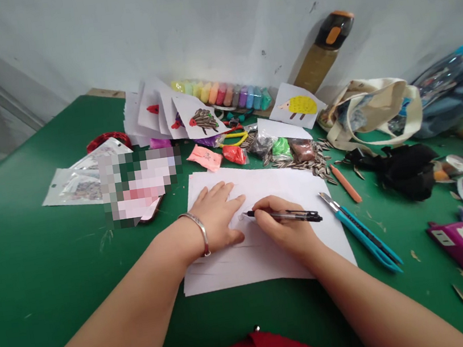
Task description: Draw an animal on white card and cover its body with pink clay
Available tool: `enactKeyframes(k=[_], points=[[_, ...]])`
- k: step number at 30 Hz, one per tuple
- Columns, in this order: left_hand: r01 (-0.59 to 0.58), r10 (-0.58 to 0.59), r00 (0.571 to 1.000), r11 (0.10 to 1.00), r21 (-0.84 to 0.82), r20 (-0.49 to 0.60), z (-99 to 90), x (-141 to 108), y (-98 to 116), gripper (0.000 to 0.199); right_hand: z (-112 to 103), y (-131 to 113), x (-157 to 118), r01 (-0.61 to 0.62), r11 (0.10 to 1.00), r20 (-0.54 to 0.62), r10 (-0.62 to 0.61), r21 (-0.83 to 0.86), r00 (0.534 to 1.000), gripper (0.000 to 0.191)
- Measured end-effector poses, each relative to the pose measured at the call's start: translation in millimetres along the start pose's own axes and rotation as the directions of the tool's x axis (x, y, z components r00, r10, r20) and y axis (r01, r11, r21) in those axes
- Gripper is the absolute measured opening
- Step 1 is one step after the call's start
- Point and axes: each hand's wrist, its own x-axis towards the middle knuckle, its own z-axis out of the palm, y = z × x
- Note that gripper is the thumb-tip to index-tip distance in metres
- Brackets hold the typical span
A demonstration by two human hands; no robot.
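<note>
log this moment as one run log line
left hand: spread on white paper | right hand: holding black pen, tip at paper | right of paper: blue utility knife

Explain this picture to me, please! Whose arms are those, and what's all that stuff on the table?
There's no robot here, just a person with two bare hands. The one picture comes from a camera worn on their head, looking forward and down, so you see almost what they see. The left hand lies flat on white paper. The right hand holds a black pen, its tip beside faint marks. Around them on the green table are a blue cutter, striped seeds, a red packet and a tall bottle. One card shows a yellow, spiky-looking animal.
</note>
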Motion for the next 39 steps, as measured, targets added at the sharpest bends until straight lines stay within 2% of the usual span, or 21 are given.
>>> enactKeyframes(k=[25, 31, 39], points=[[-0.005, 0.005, 1.000, 1.000, -0.002, -0.017, -0.3, -0.5, -0.2, 0.069, 0.2, 0.3, 0.4, -0.001, 0.998, -0.012, 0.000, -0.063, 1.000, 0.013], [-0.010, 0.010, 1.000, 1.000, 0.003, -0.009, 0.8, -0.1, -0.5, 0.071, -1.9, 1.8, 0.2, 0.032, 0.999, 0.009, -0.032, 0.021, 0.999, 0.013], [0.003, -0.003, 1.000, 1.000, -0.012, 0.007, -1.6, -1.7, 0.5, 0.071, -8.3, 3.7, -0.6, -0.012, 0.988, -0.014, 0.014, 0.151, 1.000, 0.012]])
